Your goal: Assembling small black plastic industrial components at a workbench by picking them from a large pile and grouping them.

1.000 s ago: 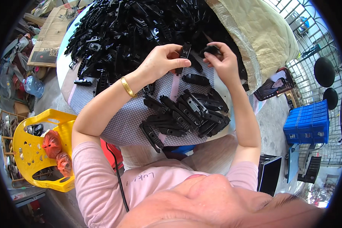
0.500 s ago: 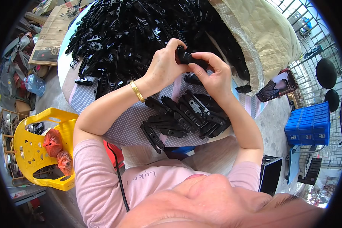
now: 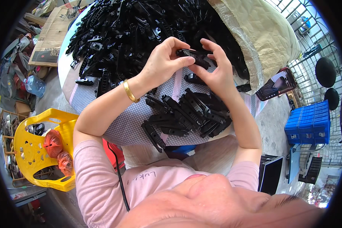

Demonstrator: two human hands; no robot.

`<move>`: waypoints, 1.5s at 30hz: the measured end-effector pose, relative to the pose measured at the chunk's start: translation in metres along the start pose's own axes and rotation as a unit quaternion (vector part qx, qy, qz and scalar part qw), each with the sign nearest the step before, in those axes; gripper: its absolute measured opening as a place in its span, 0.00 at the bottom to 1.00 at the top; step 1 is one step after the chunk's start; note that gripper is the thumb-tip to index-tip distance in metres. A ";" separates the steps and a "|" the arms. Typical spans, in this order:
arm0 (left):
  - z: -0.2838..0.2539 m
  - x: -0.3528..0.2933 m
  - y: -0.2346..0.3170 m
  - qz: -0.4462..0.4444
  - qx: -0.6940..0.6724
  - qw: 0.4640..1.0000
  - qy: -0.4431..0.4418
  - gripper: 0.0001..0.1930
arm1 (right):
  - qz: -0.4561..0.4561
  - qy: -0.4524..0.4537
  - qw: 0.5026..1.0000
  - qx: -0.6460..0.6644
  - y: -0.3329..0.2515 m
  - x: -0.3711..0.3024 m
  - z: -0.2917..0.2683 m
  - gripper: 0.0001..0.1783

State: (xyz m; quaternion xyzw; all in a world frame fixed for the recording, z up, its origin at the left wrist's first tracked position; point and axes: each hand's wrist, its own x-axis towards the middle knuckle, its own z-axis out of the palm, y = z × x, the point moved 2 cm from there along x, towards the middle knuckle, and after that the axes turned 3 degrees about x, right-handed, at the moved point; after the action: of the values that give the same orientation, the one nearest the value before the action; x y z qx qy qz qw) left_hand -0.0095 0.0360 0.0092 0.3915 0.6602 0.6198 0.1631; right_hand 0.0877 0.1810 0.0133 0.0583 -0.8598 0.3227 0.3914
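A slim, elongated black plastic part (image 3: 199, 59) is pinched between the thumb and fingers of the left hand (image 3: 164, 57), near the close edge of the large heap of glossy black plastic parts (image 3: 129, 34). The right hand's (image 3: 218, 72) thumb and forefinger are parted wide around the part's right end; contact cannot be told. If the left pinch were loosened, the part could be lost among the heap's lookalikes. The smaller pile of dark, ribbed plastic parts (image 3: 188, 114), on the heap's near side, might be scattered if brushed by the right forearm (image 3: 244, 114).

Pink short-sleeve tee (image 3: 97, 176), bit wrinkly, with dark lettering (image 3: 151, 174), black cable (image 3: 121, 183) over it, and a shiny gold bangle (image 3: 129, 91).
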 end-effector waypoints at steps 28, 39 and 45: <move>0.014 -0.008 0.002 -0.011 0.124 0.943 -0.310 0.17 | 0.025 0.016 0.956 -0.293 0.071 0.008 -0.030 0.18; 0.010 0.017 -0.032 0.217 0.595 0.769 -0.086 0.11 | 0.124 -0.114 0.858 -0.486 0.077 0.012 -0.022 0.16; 0.008 0.012 -0.017 0.219 0.480 0.848 -0.040 0.15 | -0.155 0.064 0.931 -0.323 0.050 0.010 -0.020 0.14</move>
State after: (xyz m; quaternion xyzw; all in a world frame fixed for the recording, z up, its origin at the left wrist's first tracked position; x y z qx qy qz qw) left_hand -0.0167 0.0514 -0.0046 0.5797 0.7655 0.2292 -0.1592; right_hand 0.0761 0.2337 0.0053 0.0399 -0.8708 -0.0343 0.4888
